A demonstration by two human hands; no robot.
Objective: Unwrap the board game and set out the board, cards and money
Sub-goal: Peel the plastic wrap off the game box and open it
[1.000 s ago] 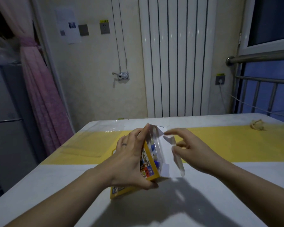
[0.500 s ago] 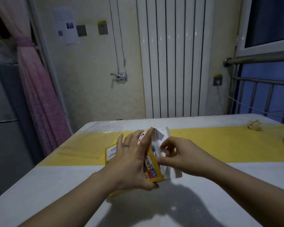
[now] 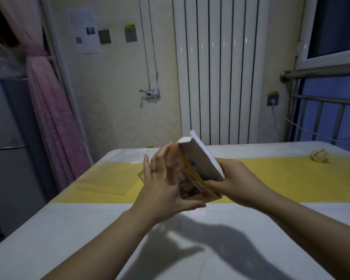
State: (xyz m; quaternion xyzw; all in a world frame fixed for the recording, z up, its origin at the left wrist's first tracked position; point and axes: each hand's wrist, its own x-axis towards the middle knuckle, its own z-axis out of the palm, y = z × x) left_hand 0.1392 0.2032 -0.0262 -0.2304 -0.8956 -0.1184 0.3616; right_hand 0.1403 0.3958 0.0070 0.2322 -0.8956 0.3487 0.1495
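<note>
The board game box [image 3: 194, 183] is yellow with colourful print and stands tilted on edge above the table. A white inner tray or stack [image 3: 202, 160] rises out of its upper side, leaning away to the upper left. My left hand [image 3: 166, 182] presses flat against the box's left face, thumb under its lower corner; a ring is on one finger. My right hand [image 3: 232, 180] grips the box and the white part from the right. What is inside the white part is hidden.
The white table [image 3: 89, 239] has a yellow runner [image 3: 281, 178] across its middle. A clear plastic sheet [image 3: 107, 178] lies on the runner at the left. Crumpled beige scraps [image 3: 319, 156] sit at the far right. A radiator, wall and pink curtain stand behind.
Both hands have lifted the box off the table and tilted it. My right hand went from plucking at the clear wrap to gripping the box, and the white part now sticks out.
</note>
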